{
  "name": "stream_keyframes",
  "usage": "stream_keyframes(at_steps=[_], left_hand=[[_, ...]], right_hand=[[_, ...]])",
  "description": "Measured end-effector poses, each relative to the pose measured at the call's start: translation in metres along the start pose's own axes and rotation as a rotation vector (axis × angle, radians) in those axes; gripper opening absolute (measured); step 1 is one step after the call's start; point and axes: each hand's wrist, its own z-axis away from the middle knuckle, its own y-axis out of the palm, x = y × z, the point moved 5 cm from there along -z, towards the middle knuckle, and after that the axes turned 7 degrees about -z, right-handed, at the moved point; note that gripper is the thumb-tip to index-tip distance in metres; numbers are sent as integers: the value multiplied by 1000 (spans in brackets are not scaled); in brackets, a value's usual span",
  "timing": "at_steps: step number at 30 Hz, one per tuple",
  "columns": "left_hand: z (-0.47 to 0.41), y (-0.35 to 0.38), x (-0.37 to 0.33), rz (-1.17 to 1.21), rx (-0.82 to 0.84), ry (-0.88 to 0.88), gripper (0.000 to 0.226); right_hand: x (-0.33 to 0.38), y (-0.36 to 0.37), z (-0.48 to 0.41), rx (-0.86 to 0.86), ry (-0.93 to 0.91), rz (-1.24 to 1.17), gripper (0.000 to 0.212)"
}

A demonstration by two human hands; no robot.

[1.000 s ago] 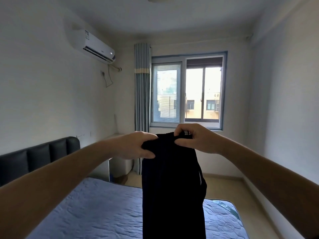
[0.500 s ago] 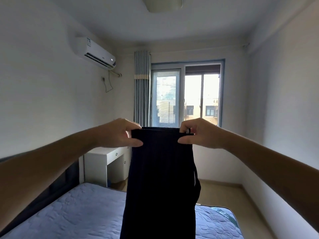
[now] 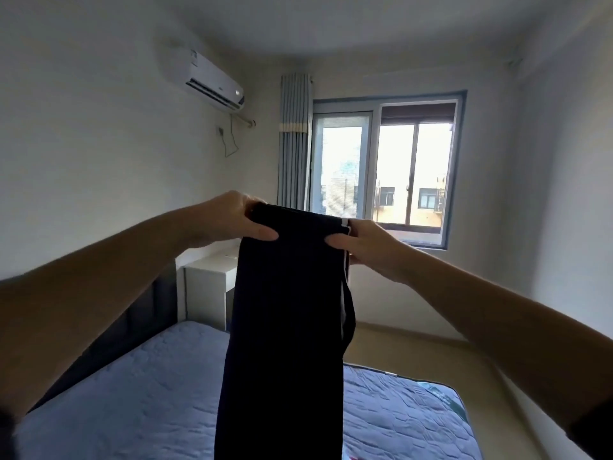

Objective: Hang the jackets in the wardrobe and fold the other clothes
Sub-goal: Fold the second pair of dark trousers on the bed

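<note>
A near-black garment [image 3: 285, 327] – long and narrow – hangs straight down above the bed [image 3: 132, 393], its top edge drawn taut and nearly level between the left hand [image 3: 229, 220] and right hand [image 3: 368, 247], which pinch its corners; a loose loop droops along its right side.

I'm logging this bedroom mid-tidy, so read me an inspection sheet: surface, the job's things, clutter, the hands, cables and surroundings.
Surface: blue quilted mattress, with a dark headboard on its left.
Job's things: one dark garment hangs lengthwise over the mattress; no wardrobe or jacket in view.
Clutter: small teal item at the mattress's far right edge, too unclear to name.
Grippers: left hand and right hand each have a pinching grip on a top corner of the garment.
Cables: thin cord dangles on the wall below the air conditioner.
Surroundings: grey curtain, window, white desk beside the headboard.
</note>
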Motion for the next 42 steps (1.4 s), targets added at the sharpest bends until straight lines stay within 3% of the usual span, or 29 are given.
stream_keyframes(at_steps=[4,6,9,13,16,18,21,24,29,36,42], left_hand=[[16,-8,40,109,-25,-160,23],[26,-17,65,80,-90,-221,25],[39,-31,107,-137,-160,-320,34],[43,-52,164,-537,-219,-443,37],[33,-68,214,-413,-301,-546,33],[25,-88,245,-282,-409,-602,28],[9,-130,266,-315,-613,-502,20],[-3,-167,262,-355,-785,-393,23],[-5,-187,243,-302,-935,-250,27],[47,-134,235,-348,-847,-294,22],[139,15,248,-262,-714,-510,23]], right_hand=[[-6,41,-24,91,-12,85,36],[-7,61,-40,128,-44,115,29],[-14,94,-72,182,-50,163,15],[-33,155,-131,226,-67,425,31],[-46,198,-185,125,-55,458,30],[-47,222,-222,40,-13,324,25],[-33,242,-268,-125,-78,86,12],[-3,240,-293,-282,-244,-13,17],[23,234,-298,-336,-367,-135,25],[-14,251,-241,-243,-298,-131,24],[-125,280,-99,-53,-63,-167,25]])
